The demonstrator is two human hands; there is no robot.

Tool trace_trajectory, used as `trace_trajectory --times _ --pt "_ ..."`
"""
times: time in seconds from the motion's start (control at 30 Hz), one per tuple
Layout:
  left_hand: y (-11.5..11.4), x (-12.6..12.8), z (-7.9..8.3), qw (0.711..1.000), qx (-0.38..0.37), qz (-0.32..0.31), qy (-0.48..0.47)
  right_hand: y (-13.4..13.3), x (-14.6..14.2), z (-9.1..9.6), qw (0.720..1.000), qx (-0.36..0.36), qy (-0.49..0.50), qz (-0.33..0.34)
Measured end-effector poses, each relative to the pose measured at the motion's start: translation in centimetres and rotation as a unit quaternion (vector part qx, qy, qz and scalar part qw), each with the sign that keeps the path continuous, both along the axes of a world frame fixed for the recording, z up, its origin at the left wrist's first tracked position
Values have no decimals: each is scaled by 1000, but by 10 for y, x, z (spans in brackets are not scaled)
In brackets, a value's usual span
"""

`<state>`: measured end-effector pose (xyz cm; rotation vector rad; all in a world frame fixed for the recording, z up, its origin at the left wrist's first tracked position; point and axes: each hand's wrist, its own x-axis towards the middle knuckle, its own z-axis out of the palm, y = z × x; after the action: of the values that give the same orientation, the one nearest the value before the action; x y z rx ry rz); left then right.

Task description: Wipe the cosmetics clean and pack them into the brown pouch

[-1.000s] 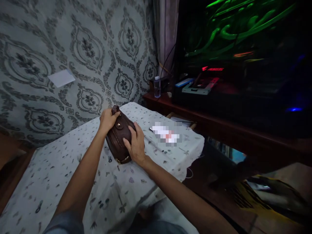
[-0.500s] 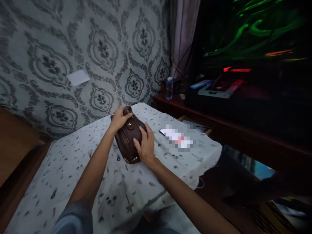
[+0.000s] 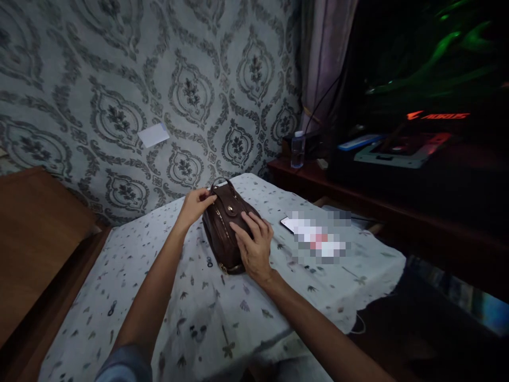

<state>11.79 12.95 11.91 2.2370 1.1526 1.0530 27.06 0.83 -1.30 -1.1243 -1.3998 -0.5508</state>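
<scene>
A brown leather handbag (image 3: 222, 223) lies on the patterned cloth, with a top handle, a flap with a gold clasp (image 3: 231, 209) and a gold zipper (image 3: 222, 223) along its side. At the bag's upper left edge, near the zipper's far end, my left hand (image 3: 194, 208) has its thumb and forefinger pinched together. Whatever is between those fingertips is too small to make out. My right hand (image 3: 256, 246) rests on the bag's right side, fingers spread over the leather.
A lit phone (image 3: 314, 236), partly blurred out, lies right of the bag on the white printed cloth (image 3: 167, 297). Behind it, a dark red desk holds a clear bottle (image 3: 297, 150) and a blue-edged box (image 3: 360, 142). A wooden panel (image 3: 40, 239) stands at left.
My left hand has let go of the handle and shifted to a pinch at the bag's upper left edge. The handle now stands free. The view has swung slightly left.
</scene>
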Motion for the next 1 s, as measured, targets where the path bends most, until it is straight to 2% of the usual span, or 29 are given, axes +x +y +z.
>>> trace_trajectory --times 0.17,0.3,0.6,1.0 --pt "-4 6 -7 999 21 49 10 -2 3 -2 999 -26 -11 28" --pt "-8 11 -12 997 40 59 -13 -3 4 -1 999 -30 -28 22" --pt "-17 13 -13 994 10 37 -103 -2 4 -3 998 -40 -36 16" --pt "-34 9 -14 986 -50 -21 -159 2 5 -7 999 -36 -27 24"
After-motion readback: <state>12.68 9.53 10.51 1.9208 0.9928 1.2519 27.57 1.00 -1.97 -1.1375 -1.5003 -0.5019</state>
